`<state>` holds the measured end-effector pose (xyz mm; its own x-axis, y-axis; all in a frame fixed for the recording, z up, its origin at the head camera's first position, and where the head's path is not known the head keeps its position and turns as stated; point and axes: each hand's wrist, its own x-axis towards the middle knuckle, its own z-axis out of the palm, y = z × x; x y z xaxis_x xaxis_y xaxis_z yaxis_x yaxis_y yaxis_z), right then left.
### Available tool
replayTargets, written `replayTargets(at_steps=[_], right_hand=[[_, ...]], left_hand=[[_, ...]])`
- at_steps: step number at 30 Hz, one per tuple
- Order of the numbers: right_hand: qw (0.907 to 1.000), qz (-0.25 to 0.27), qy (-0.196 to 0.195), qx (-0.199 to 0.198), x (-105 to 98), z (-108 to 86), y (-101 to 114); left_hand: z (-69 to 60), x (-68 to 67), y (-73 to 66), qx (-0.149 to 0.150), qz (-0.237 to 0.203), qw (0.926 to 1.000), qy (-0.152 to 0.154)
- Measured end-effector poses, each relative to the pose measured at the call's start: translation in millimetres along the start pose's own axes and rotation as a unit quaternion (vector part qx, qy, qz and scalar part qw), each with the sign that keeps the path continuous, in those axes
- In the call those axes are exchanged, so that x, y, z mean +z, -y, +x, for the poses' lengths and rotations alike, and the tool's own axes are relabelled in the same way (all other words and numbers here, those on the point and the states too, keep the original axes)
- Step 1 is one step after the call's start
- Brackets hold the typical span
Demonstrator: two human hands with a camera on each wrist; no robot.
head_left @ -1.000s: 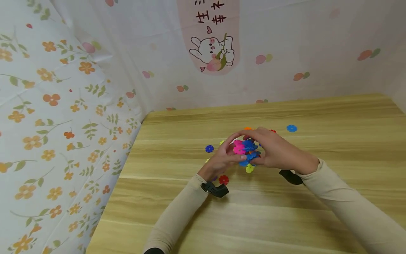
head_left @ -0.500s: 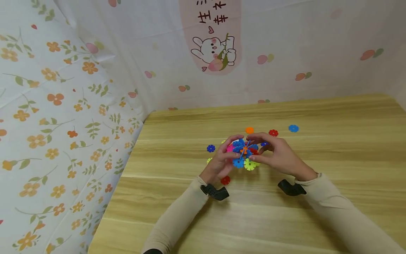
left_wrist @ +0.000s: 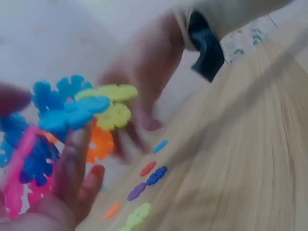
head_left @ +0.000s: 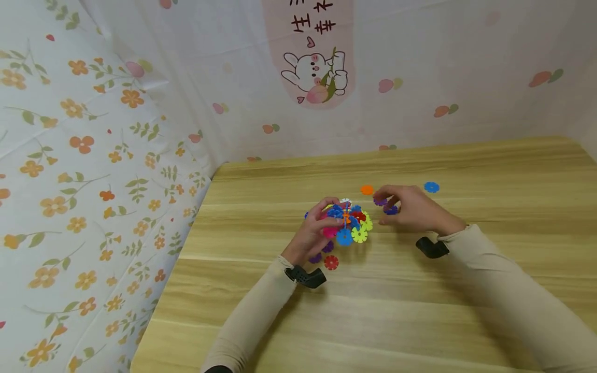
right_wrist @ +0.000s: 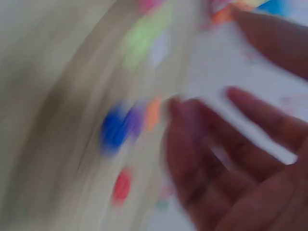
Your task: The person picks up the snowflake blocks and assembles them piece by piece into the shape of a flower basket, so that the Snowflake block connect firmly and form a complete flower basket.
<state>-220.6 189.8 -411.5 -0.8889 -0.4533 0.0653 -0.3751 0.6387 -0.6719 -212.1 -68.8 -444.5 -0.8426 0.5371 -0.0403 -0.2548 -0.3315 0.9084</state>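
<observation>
A cluster of interlocked flower-shaped plastic discs (head_left: 345, 237), mostly blue with pink, yellow-green, red and orange ones, is held in my left hand (head_left: 309, 235). In the left wrist view the thumb and fingers grip its blue and pink side (left_wrist: 67, 118). My right hand (head_left: 415, 207) hovers to the right, apart from the cluster, with its fingers loosely bent. Just under its fingertips lie a purple disc (head_left: 380, 202) and a dark blue disc (head_left: 391, 210). The blurred right wrist view shows nothing between the right hand's fingers (right_wrist: 192, 144).
On the wooden table (head_left: 373, 321) an orange disc (head_left: 367, 190) and a light blue disc (head_left: 431, 187) lie toward the back. A red disc (head_left: 331, 262) and a purple disc (head_left: 315, 258) lie near the left wrist. A red disc (right_wrist: 121, 186) shows in the right wrist view. Patterned cloth (head_left: 224, 67) hangs behind.
Both hands were on the cluster. My right hand has let go and moved right and back, over the loose discs. My left hand has shifted slightly left with the cluster.
</observation>
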Motion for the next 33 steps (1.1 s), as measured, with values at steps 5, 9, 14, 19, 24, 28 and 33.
replayTargets(at_steps=[5,9,14,19,24,28,33], right_hand=[[0.9871,-0.145,0.031,0.059,-3.1,9.1,-24.2],[0.9815,-0.174,0.023,0.076,2.9,15.1,-33.5],[0.9812,-0.177,0.021,0.074,7.9,18.0,-37.9],[0.9860,-0.147,0.025,0.074,9.3,19.0,-40.3],[0.9859,-0.143,0.011,0.087,11.0,22.5,-38.4],[0.9889,-0.114,0.018,0.094,7.6,25.4,-40.4],[0.9966,-0.040,0.009,0.072,3.6,18.6,-38.3]], left_hand=[[-0.3,-1.8,3.5,0.032,0.013,0.9994,0.002],[-1.2,-0.5,4.7,0.043,0.022,0.9988,0.001],[-0.8,3.5,3.5,0.053,0.032,0.9980,0.007],[0.3,2.5,3.5,0.060,0.031,0.9977,0.004],[2.7,2.4,2.9,0.067,0.032,0.9972,0.011],[4.5,3.6,1.5,0.067,0.039,0.9969,0.011],[3.9,4.0,1.1,0.064,0.047,0.9968,0.003]])
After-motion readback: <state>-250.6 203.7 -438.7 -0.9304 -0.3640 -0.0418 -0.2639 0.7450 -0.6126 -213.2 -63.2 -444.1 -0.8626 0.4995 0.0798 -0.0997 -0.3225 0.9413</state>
